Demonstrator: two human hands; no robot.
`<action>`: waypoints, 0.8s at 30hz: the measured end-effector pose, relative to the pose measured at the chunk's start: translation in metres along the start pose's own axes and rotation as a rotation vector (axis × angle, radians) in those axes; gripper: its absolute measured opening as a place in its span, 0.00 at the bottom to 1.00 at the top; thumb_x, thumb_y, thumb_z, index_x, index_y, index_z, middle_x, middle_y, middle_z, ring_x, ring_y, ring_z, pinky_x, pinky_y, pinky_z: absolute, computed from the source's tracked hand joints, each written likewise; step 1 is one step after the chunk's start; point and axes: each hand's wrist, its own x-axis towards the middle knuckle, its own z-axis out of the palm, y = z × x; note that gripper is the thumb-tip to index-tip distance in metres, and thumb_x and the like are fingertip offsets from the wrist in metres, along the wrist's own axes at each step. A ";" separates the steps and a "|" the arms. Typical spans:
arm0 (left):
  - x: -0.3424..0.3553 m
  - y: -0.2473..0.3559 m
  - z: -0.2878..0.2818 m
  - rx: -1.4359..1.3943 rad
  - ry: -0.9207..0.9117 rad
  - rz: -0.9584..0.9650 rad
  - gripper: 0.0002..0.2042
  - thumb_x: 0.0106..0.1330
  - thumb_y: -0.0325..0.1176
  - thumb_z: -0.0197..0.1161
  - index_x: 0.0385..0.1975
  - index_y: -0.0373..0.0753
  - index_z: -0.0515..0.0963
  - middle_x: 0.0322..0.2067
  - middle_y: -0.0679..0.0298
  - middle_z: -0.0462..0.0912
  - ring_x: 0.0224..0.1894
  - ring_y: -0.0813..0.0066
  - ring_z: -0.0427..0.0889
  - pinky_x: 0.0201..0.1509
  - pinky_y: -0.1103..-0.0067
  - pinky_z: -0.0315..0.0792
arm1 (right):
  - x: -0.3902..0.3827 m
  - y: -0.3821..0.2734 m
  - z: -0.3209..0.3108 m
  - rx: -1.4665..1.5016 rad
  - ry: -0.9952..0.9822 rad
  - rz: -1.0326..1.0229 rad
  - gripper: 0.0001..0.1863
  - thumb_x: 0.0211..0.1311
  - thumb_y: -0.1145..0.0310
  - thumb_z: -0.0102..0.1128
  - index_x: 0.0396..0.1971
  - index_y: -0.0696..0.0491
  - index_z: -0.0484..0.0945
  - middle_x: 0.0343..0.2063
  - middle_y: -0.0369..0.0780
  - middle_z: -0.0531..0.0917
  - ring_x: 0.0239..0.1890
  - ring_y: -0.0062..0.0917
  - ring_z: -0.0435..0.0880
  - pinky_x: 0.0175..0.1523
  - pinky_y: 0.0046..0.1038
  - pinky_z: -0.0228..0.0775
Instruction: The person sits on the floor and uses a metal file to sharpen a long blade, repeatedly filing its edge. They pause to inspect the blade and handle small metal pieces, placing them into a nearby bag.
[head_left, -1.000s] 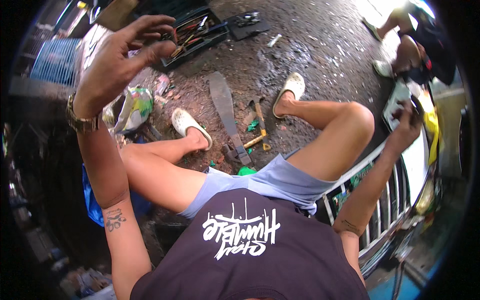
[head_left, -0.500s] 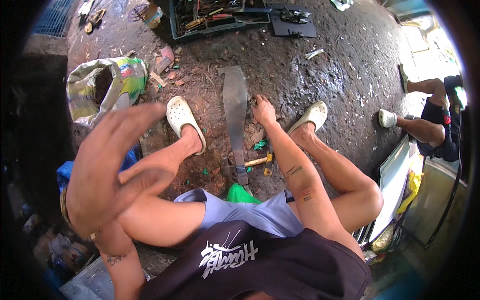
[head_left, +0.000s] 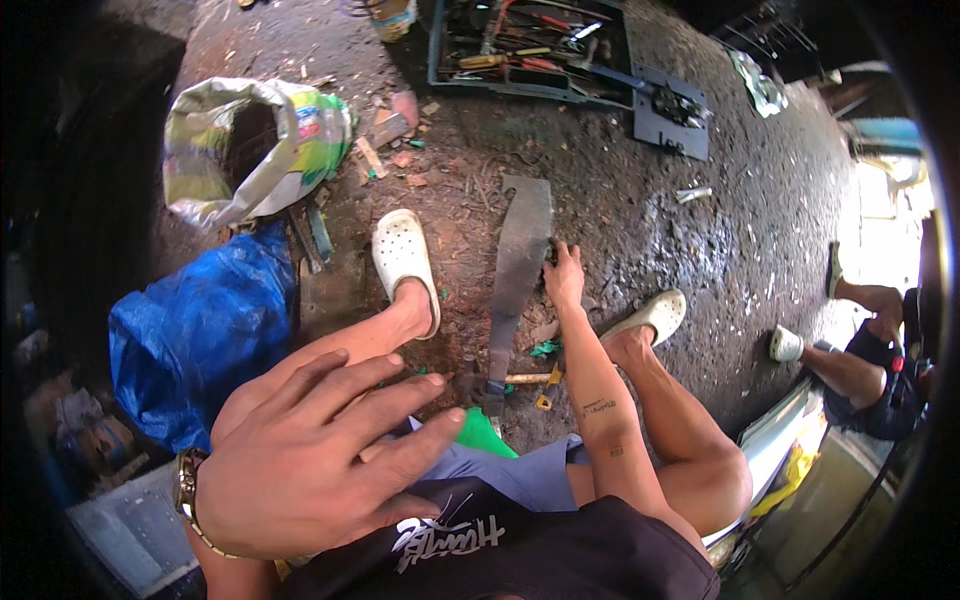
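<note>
A broad machete [head_left: 523, 235] lies on the dirt between my feet. Its blade points away from me and its dark handle is close to my shorts. My right hand [head_left: 566, 278] is low at the blade's right edge with the fingers bent inward. What is under those fingertips, if anything, is too small to make out. My left hand [head_left: 320, 450], wearing a gold watch [head_left: 186, 482] at the wrist, is raised close to the camera with fingers spread and nothing held. A hammer's wooden handle [head_left: 527, 379] crosses by the machete's handle.
An open sack [head_left: 290, 150] and a blue tarp [head_left: 200, 320] are to the left. At the back stands a toolbox [head_left: 530, 95] with several hand tools, beside a dark plate [head_left: 668, 135]. Another person's leg [head_left: 845, 370] shows at right. Green cloth [head_left: 487, 432] lies near my shorts.
My left hand has come down and toward the middle from a blurred, raised position at the left. The view has shifted, and my right hand is still beside the blade.
</note>
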 end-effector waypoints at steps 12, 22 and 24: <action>-0.021 0.013 0.007 0.055 0.088 0.067 0.29 0.50 0.54 0.70 0.52 0.48 0.81 0.53 0.64 0.81 0.56 0.59 0.79 0.61 0.61 0.72 | 0.023 -0.018 -0.004 -0.081 0.045 -0.084 0.23 0.58 0.66 0.65 0.53 0.53 0.76 0.55 0.52 0.77 0.51 0.51 0.81 0.53 0.46 0.76; -0.028 0.021 0.014 0.111 0.038 0.159 0.28 0.57 0.52 0.65 0.56 0.45 0.78 0.56 0.59 0.78 0.59 0.57 0.76 0.63 0.58 0.69 | 0.023 0.008 0.015 -0.053 0.084 -0.146 0.25 0.56 0.63 0.70 0.53 0.56 0.76 0.57 0.54 0.73 0.57 0.54 0.76 0.59 0.45 0.71; -0.031 0.021 0.018 0.112 0.032 0.157 0.26 0.60 0.48 0.62 0.57 0.42 0.76 0.57 0.57 0.77 0.61 0.56 0.74 0.64 0.57 0.68 | 0.026 0.022 0.014 0.071 0.119 -0.095 0.30 0.53 0.63 0.73 0.55 0.58 0.75 0.54 0.53 0.76 0.57 0.48 0.76 0.61 0.43 0.69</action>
